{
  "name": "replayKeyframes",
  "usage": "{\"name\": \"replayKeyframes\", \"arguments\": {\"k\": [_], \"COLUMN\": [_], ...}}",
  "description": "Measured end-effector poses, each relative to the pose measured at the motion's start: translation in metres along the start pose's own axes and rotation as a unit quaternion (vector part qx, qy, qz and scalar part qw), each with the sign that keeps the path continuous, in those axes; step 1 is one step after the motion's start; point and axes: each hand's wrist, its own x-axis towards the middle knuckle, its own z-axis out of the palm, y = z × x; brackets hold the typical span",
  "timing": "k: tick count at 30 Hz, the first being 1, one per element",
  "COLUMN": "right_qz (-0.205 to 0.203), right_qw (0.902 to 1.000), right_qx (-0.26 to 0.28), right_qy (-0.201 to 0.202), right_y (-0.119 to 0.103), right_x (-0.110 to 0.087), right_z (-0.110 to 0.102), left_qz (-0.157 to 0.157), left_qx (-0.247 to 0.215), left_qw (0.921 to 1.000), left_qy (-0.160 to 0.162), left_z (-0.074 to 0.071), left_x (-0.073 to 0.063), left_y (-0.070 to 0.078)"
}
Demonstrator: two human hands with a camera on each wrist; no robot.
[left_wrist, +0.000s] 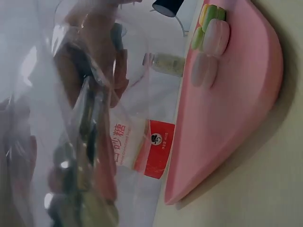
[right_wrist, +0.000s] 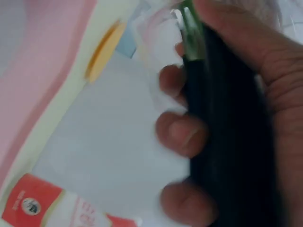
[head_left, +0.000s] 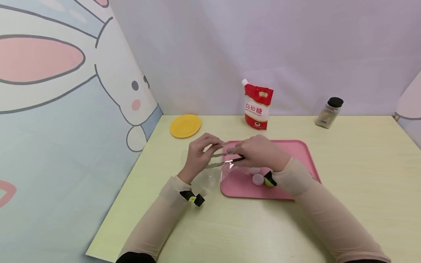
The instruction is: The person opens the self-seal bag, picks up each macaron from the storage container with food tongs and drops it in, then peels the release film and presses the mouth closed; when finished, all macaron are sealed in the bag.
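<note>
My left hand [head_left: 201, 155] pinches the rim of a clear plastic bag [head_left: 208, 182] just left of the pink tray [head_left: 304, 151]. My right hand [head_left: 261, 151], over the tray, grips the black handles of metal tongs [head_left: 237, 159]. The tongs' two arms point left to the bag; through the film in the left wrist view they look blurred, and I cannot tell what their tips hold. Fingers wrap the dark handle [right_wrist: 232, 123] in the right wrist view. Pale pink macarons [left_wrist: 216, 38] and green ones [left_wrist: 198, 38] lie on the tray.
A red and white sugar pouch [head_left: 258, 106] stands at the back of the table. Left of it lies a yellow plate [head_left: 185, 126]. At the back right is a clear jar with a black lid [head_left: 329, 112]. A patterned wall borders the left side.
</note>
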Motion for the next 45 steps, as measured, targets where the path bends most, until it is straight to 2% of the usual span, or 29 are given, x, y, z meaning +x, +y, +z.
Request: {"name": "replayKeyframes", "arguments": {"k": [5,8,11,15,18,24,29,32,35,36,41,45], "right_qz": [0.087,0.088,0.076,0.082,0.088,0.100,0.125,0.149,0.168,0.172,0.200,0.224], "right_qw": [0.9943,0.9940,0.9943,0.9926,0.9919,0.9917,0.9906,0.9876,0.9831,0.9819,0.9728,0.9614], "right_qx": [-0.061,-0.059,-0.055,-0.058,-0.061,-0.064,-0.055,-0.028,0.013,0.026,0.078,0.110], "right_qy": [0.012,0.028,0.050,0.068,0.069,0.048,0.006,-0.039,-0.072,-0.074,-0.086,-0.116], "right_y": [-0.003,-0.001,0.000,0.000,-0.001,-0.001,0.008,0.017,0.028,0.032,0.045,0.049], "right_x": [0.004,0.003,0.002,0.004,0.006,0.006,0.001,-0.010,-0.031,-0.040,-0.091,-0.115], "right_z": [-0.003,-0.002,0.001,0.007,0.011,0.016,0.007,-0.007,-0.021,-0.025,-0.035,-0.034], "left_qz": [-0.016,-0.027,-0.050,-0.079,-0.092,-0.106,-0.082,-0.092,-0.109,-0.115,-0.123,-0.126], "left_qx": [-0.021,-0.009,-0.004,-0.027,-0.020,0.065,0.050,0.038,0.039,0.039,0.046,0.047], "left_qw": [0.9992,0.9989,0.9984,0.9962,0.9952,0.9920,0.9915,0.9870,0.9821,0.9810,0.9789,0.9775], "left_qy": [-0.030,-0.038,-0.025,-0.025,-0.025,0.024,0.088,0.126,0.148,0.151,0.157,0.162], "left_z": [0.003,0.003,0.001,-0.001,0.000,0.005,0.007,0.006,0.006,0.006,0.007,0.003], "left_x": [0.001,0.002,0.002,0.001,-0.005,-0.031,-0.037,-0.030,-0.024,-0.022,-0.026,-0.031], "left_y": [0.007,0.006,0.010,0.015,0.005,-0.038,-0.056,-0.050,-0.040,-0.036,-0.037,-0.038]}}
